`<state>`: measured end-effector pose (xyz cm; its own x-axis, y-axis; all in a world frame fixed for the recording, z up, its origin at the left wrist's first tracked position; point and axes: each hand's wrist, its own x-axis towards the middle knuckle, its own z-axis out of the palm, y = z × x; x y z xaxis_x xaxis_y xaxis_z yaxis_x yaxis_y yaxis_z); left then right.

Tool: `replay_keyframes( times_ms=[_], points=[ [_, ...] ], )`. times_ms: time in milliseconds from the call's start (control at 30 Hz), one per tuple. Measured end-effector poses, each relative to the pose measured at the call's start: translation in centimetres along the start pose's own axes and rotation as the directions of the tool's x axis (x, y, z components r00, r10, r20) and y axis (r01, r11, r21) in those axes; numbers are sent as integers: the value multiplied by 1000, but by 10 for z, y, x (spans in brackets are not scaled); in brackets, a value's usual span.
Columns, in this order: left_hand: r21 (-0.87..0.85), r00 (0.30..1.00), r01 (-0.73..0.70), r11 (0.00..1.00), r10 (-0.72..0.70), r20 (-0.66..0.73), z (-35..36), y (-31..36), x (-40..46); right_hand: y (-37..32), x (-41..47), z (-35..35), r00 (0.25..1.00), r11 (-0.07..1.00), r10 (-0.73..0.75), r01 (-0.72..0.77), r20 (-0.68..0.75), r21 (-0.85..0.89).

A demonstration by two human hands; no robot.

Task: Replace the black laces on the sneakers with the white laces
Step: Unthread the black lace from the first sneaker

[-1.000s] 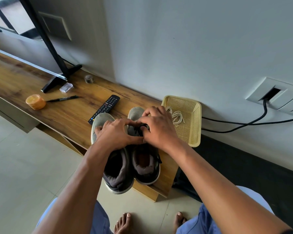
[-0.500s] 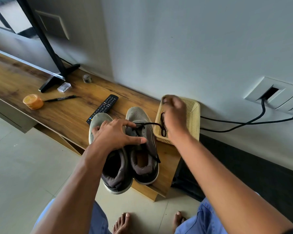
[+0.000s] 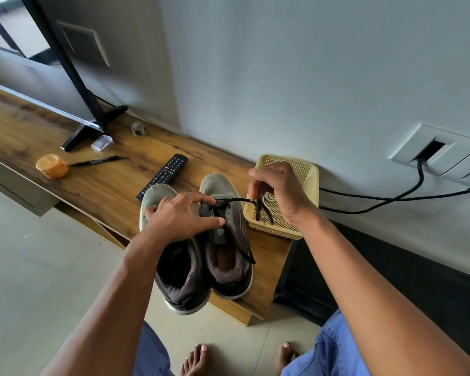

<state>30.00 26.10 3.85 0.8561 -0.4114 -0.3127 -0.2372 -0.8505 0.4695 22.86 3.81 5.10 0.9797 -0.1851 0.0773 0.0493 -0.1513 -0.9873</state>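
Here, right hand (image 3: 278, 192) pinches the thin black lace (image 3: 235, 200) — taut from the grey mesh sneakers (image 3: 223, 237).
Left hand (image 3: 181, 217) presses them, fingers spread, on the brown wooden shelf (image 3: 98, 185) — pale yellow plastic basket (image 3: 308, 175) beside.

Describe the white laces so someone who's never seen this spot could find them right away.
Follow the wooden shelf to its right end, where a yellow basket sits against the wall beside the sneakers. The white laces lie coiled inside it, pale against the black lace draped over its rim.

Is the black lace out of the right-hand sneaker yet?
Not yet. The black lace runs from the sneaker to the right hand, which pinches it over the basket.
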Motion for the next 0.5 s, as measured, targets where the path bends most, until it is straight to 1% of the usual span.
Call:
replay_keyframes(
  times_ms=[100, 167, 233, 300, 367, 433, 467, 500],
  points=[
    [-21, 998, 17, 1000, -18, -53, 1, 5, 0, 12, 4, -2, 1000, 983, -1, 5, 24, -183],
    [-5, 997, 10, 1000, -10, -74, 2, 9, -2, 20, 8, 1, 1000, 948, -15, 8, -17, -317],
    [8, 996, 7, 1000, -6, -88, 5, 12, -2, 25, 8, 7, 997, 889, -35, 0, -69, -458],
    [33, 993, 2, 999, 2, -118, 12, 13, -1, 27, 5, 17, 996, 769, -80, 38, -38, -639],
    [70, 985, -5, 998, 17, -171, 18, 15, 1, 32, 3, 27, 995, 605, -89, 80, 32, -792],
    [87, 972, -8, 996, 28, -232, 24, 18, 3, 34, 3, 36, 996, 475, -49, 83, 68, -876],
    [87, 964, -6, 996, 29, -264, 26, 19, 2, 37, 3, 40, 997, 435, -46, 82, 69, -897],
    [81, 955, -4, 997, 27, -295, 27, 20, 2, 38, 2, 42, 995, 413, -74, 87, 62, -906]
  ],
)
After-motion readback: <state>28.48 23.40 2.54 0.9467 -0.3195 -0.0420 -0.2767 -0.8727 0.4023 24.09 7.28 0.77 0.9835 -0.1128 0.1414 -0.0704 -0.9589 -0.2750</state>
